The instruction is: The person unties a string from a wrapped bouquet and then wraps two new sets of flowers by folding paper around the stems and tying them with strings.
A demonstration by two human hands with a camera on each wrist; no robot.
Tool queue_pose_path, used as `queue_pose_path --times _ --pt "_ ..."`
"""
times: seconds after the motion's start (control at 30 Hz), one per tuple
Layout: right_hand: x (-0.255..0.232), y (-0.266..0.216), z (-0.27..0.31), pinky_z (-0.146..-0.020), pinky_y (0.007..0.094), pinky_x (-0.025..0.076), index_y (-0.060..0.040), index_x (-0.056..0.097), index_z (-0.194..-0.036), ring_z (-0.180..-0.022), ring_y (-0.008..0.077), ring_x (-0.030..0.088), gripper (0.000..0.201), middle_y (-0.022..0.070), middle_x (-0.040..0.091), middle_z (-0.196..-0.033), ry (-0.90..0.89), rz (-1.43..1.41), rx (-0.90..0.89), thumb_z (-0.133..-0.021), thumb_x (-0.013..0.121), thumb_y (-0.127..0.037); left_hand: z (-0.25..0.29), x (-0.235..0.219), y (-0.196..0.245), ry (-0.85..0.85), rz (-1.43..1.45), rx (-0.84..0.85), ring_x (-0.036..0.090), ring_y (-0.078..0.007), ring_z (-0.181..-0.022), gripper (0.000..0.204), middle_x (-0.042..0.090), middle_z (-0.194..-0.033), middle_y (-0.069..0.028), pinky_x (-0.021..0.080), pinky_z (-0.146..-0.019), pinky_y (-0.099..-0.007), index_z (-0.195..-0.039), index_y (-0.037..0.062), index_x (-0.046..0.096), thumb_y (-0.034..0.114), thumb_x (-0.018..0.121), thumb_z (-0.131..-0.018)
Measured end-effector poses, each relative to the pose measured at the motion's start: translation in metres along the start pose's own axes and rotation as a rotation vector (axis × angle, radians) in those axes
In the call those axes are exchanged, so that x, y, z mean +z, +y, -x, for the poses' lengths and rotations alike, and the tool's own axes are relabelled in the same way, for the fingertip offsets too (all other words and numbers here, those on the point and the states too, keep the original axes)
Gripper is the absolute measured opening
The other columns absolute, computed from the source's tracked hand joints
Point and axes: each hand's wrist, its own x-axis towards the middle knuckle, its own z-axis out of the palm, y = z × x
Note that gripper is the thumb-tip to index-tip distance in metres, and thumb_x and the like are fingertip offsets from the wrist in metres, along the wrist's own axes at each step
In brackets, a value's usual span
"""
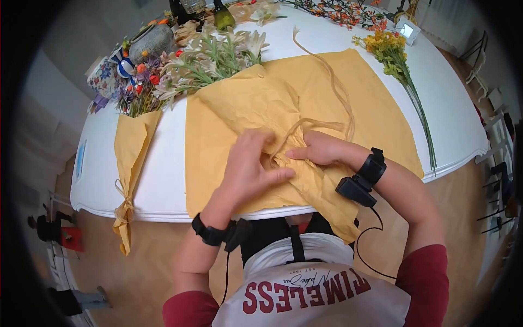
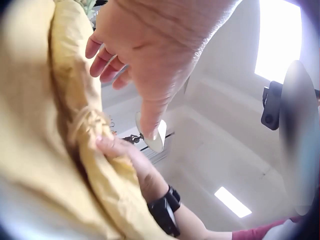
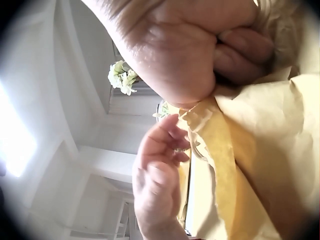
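A bouquet of pale lilies (image 1: 223, 57) lies in yellow wrapping paper (image 1: 245, 101) on a larger flat sheet. My right hand (image 1: 324, 149) grips the gathered neck of this wrapped bouquet; its fingers curl into the crumpled paper in the right wrist view. Straw-coloured raffia cord (image 1: 313, 122) loops about the neck, and a long tail of it runs up across the sheet. Just left of the neck is my left hand (image 1: 245, 166), fingers loosely bent and thumb apart. In the left wrist view nothing is between that hand's fingers and thumb.
A smaller tied bouquet (image 1: 133, 147) overhangs the table's front edge at left. Yellow flowers on green stems (image 1: 403, 71) lie at right, near a small white device (image 1: 407, 30). A grey pot (image 1: 152, 43), a green bottle (image 1: 223, 17) and orange-berried branches (image 1: 340, 13) stand or lie behind.
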Motion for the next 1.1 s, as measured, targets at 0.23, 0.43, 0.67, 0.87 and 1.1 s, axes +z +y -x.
queue_pose_path --times 0.23,0.43,0.67,0.87,1.1 --pt "0.003 0.002 -0.002 -0.064 0.0349 0.046 0.0116 0.058 -0.092 -0.07 0.0274 0.059 0.063 0.0222 0.062 -0.081 0.047 0.079 -0.033 -0.079 0.062 -0.05 0.006 0.016 -0.001 -0.107 0.455 -0.442 0.057 -0.019 -0.058 0.018 0.059 -0.065 -0.0071 0.046 -0.055 -0.0309 -0.082 -0.0012 0.059 0.016 0.062 -0.083" --pt "0.017 0.037 -0.022 -0.072 0.0331 0.046 -0.0008 0.059 -0.096 -0.081 0.0236 0.058 0.035 0.0147 0.061 -0.088 -0.018 -0.198 -0.564 -0.082 0.061 -0.033 -0.03 0.028 0.029 -0.031 0.964 -0.365 0.056 -0.007 -0.065 0.021 0.061 -0.073 -0.0034 0.046 -0.06 -0.0196 -0.095 -0.0021 0.063 0.015 0.051 -0.092" --pt "0.007 -0.003 0.004 -0.075 0.0363 0.046 -0.0046 0.058 -0.097 -0.087 0.0282 0.058 0.026 0.0154 0.062 -0.095 -0.007 0.003 -0.106 -0.08 0.057 -0.024 -0.032 0.077 0.017 0.125 1.097 -0.446 0.043 -0.0028 -0.06 0.033 0.052 -0.068 0.0023 0.035 -0.055 -0.0162 -0.099 -0.0012 0.063 0.028 0.049 -0.094" --pt "0.011 0.01 -0.002 -0.075 0.0383 0.047 -0.0001 0.061 -0.096 -0.086 0.0312 0.06 0.034 0.0195 0.063 -0.093 0.062 0.129 -0.174 -0.08 0.054 -0.03 -0.038 0.095 -0.005 0.203 0.827 -0.247 0.046 -0.0038 -0.06 0.028 0.051 -0.066 0.0042 0.037 -0.055 -0.0173 -0.098 0.0026 0.064 0.025 0.049 -0.094" --pt "-0.038 -0.002 0.032 -0.063 0.0401 0.046 -0.003 0.063 -0.077 -0.072 0.0287 0.061 0.029 0.0137 0.064 -0.077 0.043 0.492 -0.154 -0.077 0.055 -0.031 -0.045 0.098 0.007 -0.036 1.011 -0.48 0.048 -0.0078 -0.058 0.026 0.052 -0.064 0.0018 0.042 -0.056 -0.0207 -0.092 -0.0014 0.063 0.02 0.047 -0.095"
